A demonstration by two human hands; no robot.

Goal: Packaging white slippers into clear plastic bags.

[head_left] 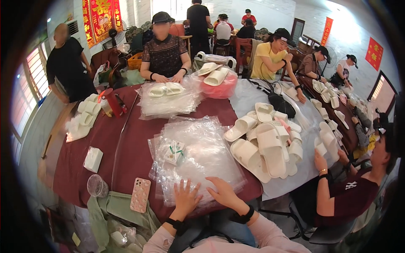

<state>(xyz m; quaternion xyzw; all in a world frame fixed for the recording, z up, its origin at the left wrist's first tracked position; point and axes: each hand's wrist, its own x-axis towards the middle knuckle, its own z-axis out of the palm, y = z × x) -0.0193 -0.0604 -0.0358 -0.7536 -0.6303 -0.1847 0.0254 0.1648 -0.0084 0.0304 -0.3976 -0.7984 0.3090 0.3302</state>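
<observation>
My left hand (185,198) lies flat, fingers spread, on the near edge of a stack of clear plastic bags (198,156) on the dark red table (126,139). My right hand (222,193) rests beside it on the same stack, fingers pinching at the top bag's edge. A small packet with green print (174,152) lies on the bags further back. A heap of white slippers (265,145) sits just right of the stack.
A pink phone (140,194), a clear cup (97,185) and a white box (93,159) lie at my left. Another bag stack with slippers (166,99) is across the table, where a seated person works. A person (341,194) sits at my right. A red bottle (114,102) stands far left.
</observation>
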